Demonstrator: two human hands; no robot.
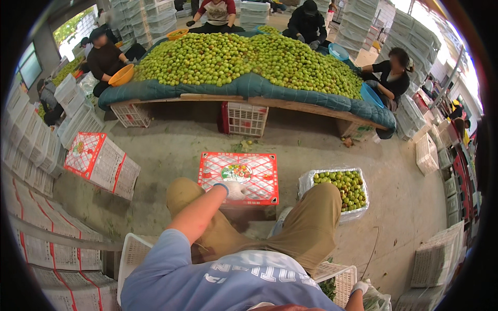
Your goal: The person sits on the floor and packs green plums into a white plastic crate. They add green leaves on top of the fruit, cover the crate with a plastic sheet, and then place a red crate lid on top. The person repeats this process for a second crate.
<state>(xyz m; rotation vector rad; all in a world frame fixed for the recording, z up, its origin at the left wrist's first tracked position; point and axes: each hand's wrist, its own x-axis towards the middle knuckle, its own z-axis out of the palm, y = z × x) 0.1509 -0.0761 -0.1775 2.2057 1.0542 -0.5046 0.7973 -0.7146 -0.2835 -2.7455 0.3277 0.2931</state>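
Observation:
My left hand (235,190), in a white knit glove with a blue cuff, rests on the near part of a red lattice lid. The lid (212,163) covers a crate on the floor between my knees; silvery wrapping shows through it, and a printed fruit picture sits at its centre. At the lower right, my right hand (360,287), gloved in white too, is beside a clear plastic bag (376,298) with green matter inside. Its fingers are partly hidden, so a grip on the bag cannot be made out. An open, plastic-lined crate of green fruit (350,190) stands by my right knee.
Ahead, green fruit (249,58) is heaped on a low platform with a quilted cover (241,86). Several people sit around it with basins. A stack of lidded crates (111,165) stands at left, more boxes (58,252) behind. A white crate (344,282) holds leaves near my right side.

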